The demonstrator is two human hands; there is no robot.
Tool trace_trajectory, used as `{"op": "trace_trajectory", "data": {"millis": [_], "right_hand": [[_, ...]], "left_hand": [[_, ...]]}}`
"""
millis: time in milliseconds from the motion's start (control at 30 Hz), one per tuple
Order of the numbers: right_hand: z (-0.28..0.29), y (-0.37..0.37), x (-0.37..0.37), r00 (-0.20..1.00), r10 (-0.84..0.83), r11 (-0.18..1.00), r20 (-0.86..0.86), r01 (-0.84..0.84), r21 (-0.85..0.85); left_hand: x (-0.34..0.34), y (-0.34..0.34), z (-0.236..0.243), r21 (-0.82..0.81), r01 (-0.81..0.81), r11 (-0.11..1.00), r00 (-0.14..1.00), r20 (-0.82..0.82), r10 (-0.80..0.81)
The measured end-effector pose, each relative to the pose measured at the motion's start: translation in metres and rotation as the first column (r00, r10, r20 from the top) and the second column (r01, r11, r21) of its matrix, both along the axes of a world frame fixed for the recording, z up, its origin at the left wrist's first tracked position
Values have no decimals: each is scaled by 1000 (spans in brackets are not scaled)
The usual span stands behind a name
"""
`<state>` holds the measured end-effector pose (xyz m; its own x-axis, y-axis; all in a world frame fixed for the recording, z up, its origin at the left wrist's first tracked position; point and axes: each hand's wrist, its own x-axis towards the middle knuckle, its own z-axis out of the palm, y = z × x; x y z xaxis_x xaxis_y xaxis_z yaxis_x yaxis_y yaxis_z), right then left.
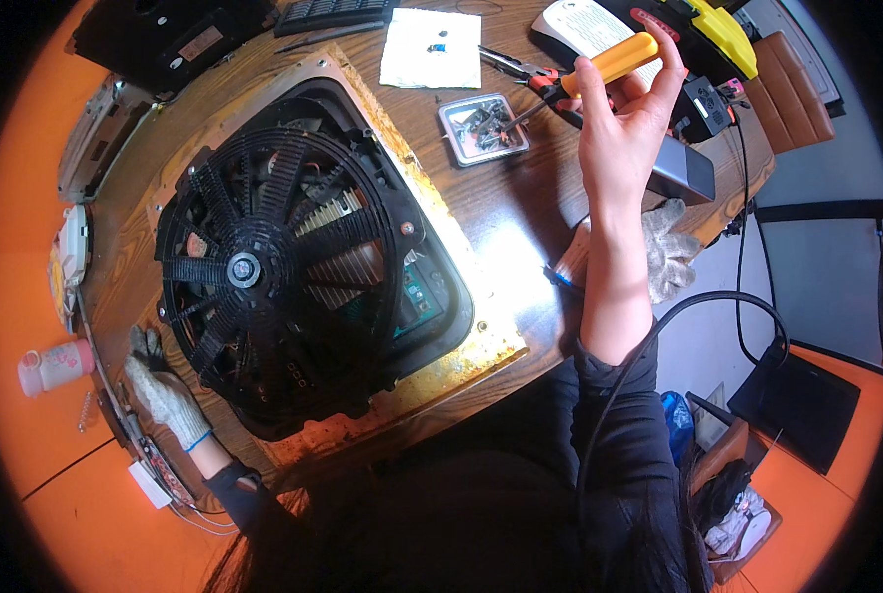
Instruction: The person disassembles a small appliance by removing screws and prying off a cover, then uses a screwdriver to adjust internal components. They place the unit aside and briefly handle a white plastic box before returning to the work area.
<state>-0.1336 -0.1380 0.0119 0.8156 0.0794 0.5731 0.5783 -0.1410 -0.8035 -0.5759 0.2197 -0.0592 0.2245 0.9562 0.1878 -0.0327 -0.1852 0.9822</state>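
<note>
My bare right hand (621, 128) is raised over the right side of the table, fingers closed round the yellow handle of a screwdriver (619, 59). Its shaft slants down to the left, the tip at a small clear tray (483, 150) of loose screws. In front of me lies an open appliance with a black round fan (245, 269); metal fins and a green circuit board (417, 299) show through and beside it. My left hand (170, 395), in a pale knit glove, rests at the appliance's left side with its fingers stretched out, holding nothing I can see.
A white tissue (430, 49) with small parts lies behind the tray, and red-handled pliers (535, 74) are beside it. An empty glove (669, 247) lies beyond my right forearm. A black cable (699, 296) loops over my right side. A dark grey box (684, 176) stands far right.
</note>
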Motion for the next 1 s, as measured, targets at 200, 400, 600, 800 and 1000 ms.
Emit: {"op": "trace_trajectory", "data": {"millis": [200, 400, 600, 800, 1000], "right_hand": [[-1, 0, 0, 998, 55, 998, -24, -55, 17], [-3, 0, 2, 1000, 21, 1000, 11, -21, -20], [3, 2, -3, 1000, -13, 998, 22, 14, -63], [9, 11, -7, 987, 129, 972, 92, -144, 184], [10, 11, -8, 987, 116, 978, 107, -132, 162]], "left_hand": [[-2, -1, 0, -16, 2, 1000, 1000, 8, -2], [0, -4, 4, -30, -10, 999, 1000, -8, 10], [2, -2, 6, -57, -19, 998, 1000, -8, 19], [4, -4, 5, -20, -35, 999, 999, -23, 34], [3, -5, 6, -32, -13, 999, 1000, -24, 13]]}}
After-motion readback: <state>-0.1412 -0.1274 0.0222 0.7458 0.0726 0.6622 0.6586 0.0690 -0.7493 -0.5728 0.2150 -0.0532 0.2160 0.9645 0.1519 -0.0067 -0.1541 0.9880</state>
